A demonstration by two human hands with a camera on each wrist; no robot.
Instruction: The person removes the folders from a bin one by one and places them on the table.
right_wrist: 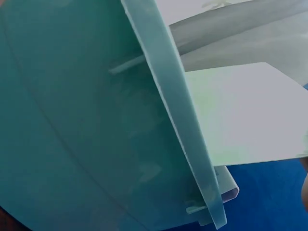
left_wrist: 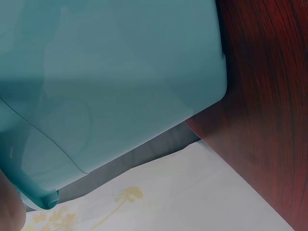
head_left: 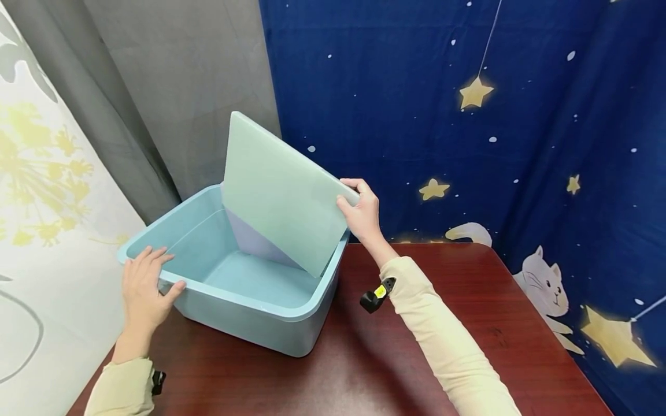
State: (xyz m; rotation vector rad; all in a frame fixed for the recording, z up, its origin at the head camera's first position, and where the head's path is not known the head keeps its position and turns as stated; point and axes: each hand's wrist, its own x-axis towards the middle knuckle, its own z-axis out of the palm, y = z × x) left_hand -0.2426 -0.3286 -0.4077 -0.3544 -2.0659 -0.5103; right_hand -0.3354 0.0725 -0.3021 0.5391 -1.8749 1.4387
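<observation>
A blue plastic bin point(head_left: 224, 297) stands on the table. At its near left corner my left hand point(head_left: 145, 283) grips the rim, fingers reaching over the inside and thumb at the front. My right hand point(head_left: 361, 214) pinches the right end of a flat, pale green board point(head_left: 283, 190) between thumb and fingers. The board tilts up out of the bin, its far left corner highest and its lower corner inside near the right wall. Behind it a lavender panel point(head_left: 260, 240) leans within the bin, mostly hidden. The right wrist view shows the bin's rim point(right_wrist: 178, 115) in front of the board.
The dark red wooden table point(head_left: 442, 335) extends to the right and front of the bin. A grey curtain point(head_left: 198, 58) and a blue starry curtain point(head_left: 395, 104) hang behind. White patterned fabric point(head_left: 52, 231) lies close along the left side.
</observation>
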